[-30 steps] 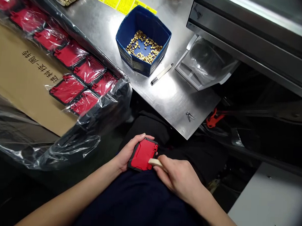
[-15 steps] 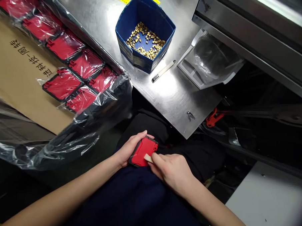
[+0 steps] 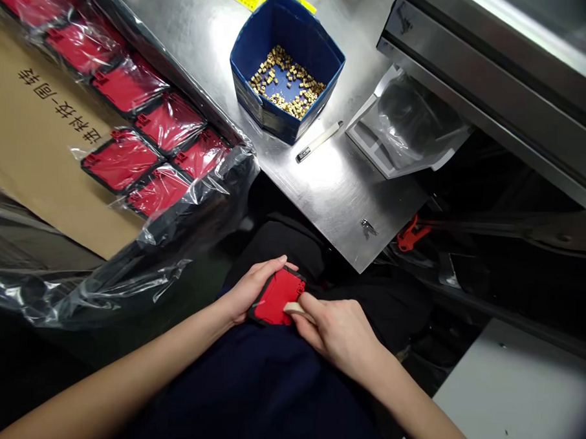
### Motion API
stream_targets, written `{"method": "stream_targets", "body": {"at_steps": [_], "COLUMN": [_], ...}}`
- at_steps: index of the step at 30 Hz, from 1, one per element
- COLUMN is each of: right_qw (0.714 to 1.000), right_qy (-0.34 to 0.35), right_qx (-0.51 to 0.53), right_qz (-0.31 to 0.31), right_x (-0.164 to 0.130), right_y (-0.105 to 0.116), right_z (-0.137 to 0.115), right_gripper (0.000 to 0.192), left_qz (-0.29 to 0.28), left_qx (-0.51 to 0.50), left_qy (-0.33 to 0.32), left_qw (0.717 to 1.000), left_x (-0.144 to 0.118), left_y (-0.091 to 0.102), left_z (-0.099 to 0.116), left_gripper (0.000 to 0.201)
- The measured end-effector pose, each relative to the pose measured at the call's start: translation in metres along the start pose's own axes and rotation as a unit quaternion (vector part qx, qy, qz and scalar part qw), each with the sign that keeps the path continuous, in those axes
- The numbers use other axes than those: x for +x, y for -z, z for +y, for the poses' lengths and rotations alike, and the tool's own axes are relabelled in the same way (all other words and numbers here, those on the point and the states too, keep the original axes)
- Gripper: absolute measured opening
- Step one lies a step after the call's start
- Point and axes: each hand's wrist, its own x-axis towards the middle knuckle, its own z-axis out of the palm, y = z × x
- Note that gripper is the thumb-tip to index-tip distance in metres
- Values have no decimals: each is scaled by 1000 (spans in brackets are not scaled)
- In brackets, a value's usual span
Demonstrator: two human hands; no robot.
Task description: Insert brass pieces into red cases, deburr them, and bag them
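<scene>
My left hand [image 3: 251,287] is closed around the left edge of a flat red panel with a black border [image 3: 274,299], held above my lap. The panel's red face points up, and small raised details show at its upper right corner. In my right hand [image 3: 339,325] a pale, off-white flat stick [image 3: 293,307] is pinched between thumb and fingers. The stick's tip lies at the red face, near its right side. Most of the stick is hidden inside the right hand.
A blue bin [image 3: 287,70] with small brass pieces stands on the metal table [image 3: 332,202]. Near it are a pen [image 3: 320,142], a grey tray with a plastic bag [image 3: 413,131] and small metal bits [image 3: 368,228]. At left, a plastic-lined box holds cardboard [image 3: 39,131] and several wrapped red panels [image 3: 123,157].
The stick's tip has shifted slightly to the right on the red panel, together with my right hand. My left hand keeps its hold on the panel. The camera view has moved slightly.
</scene>
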Motion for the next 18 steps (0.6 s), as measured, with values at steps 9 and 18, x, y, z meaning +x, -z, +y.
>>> {"method": "stream_targets", "body": {"at_steps": [9,18], "right_qw": [999,999], "right_qy": [-31,-46], "right_qx": [9,15], "right_qz": [13,-17], "right_x": [-2,2], "right_y": [-4,3], "right_z": [-3,-2], "right_gripper": [21,20], "left_qz": [-1,-15], "left_qx": [13,29], "left_qy": [-5,-6], "left_qw": [1000,999], "left_x": [-2,0], "left_y": [0,3], "left_z": [0,1], "left_gripper": [54,56]}}
